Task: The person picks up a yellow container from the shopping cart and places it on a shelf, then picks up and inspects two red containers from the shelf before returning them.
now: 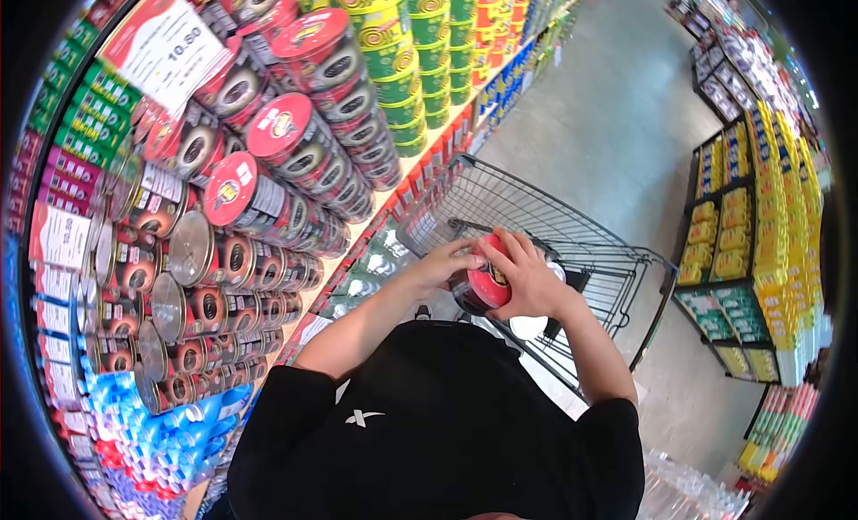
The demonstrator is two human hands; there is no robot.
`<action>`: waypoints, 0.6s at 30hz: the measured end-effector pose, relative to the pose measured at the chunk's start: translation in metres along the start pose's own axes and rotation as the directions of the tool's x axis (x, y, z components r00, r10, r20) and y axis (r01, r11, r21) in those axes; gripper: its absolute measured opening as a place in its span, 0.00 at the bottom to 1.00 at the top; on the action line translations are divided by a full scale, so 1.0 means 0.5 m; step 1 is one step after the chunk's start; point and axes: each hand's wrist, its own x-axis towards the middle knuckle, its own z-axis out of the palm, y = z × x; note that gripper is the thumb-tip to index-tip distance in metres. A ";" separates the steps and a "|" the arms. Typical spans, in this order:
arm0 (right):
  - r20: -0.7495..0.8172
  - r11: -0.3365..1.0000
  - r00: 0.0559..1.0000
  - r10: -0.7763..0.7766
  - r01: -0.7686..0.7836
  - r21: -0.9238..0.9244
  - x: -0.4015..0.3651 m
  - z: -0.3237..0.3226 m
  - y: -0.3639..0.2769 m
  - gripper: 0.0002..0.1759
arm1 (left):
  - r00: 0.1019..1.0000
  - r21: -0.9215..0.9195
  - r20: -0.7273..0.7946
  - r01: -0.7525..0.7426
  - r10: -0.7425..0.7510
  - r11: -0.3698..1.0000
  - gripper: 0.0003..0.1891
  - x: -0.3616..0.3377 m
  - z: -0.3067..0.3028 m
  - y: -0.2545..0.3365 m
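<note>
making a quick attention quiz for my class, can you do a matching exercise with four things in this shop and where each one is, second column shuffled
1. round red-lidded container
2. black wire shopping cart
3. large rectangular white-and-red price sign
4. bright yellow packs

A. on the display right of the aisle
B. upper left, among the shelf goods
C. between the left hand and right hand
D. on the aisle floor

Pairs: 1-C, 2-D, 3-B, 4-A

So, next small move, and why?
Probably lower the red-lidded container toward the shopping cart: the left hand and right hand both hold it, and the cart stands just in front of the person.
</note>
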 end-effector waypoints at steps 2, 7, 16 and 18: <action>-0.091 0.995 0.996 0.015 -0.006 0.100 0.007 0.001 -0.005 0.65 | 0.996 -0.046 -0.088 -0.029 0.025 0.999 0.43 -0.016 -0.013 -0.008; -0.441 0.799 0.779 0.446 -0.124 0.589 0.047 0.089 0.042 0.59 | 0.920 -0.267 -0.366 -0.251 0.144 0.930 0.53 -0.076 0.001 0.016; 0.091 -0.071 0.807 0.584 -0.062 0.996 0.124 0.060 -0.049 0.35 | 0.869 -0.277 -0.433 -0.382 0.240 0.882 0.49 -0.118 0.000 0.032; 0.085 -0.051 0.822 0.563 -0.068 0.996 0.131 0.055 -0.030 0.34 | 0.876 -0.194 -0.392 -0.377 0.280 0.906 0.49 -0.130 -0.024 0.046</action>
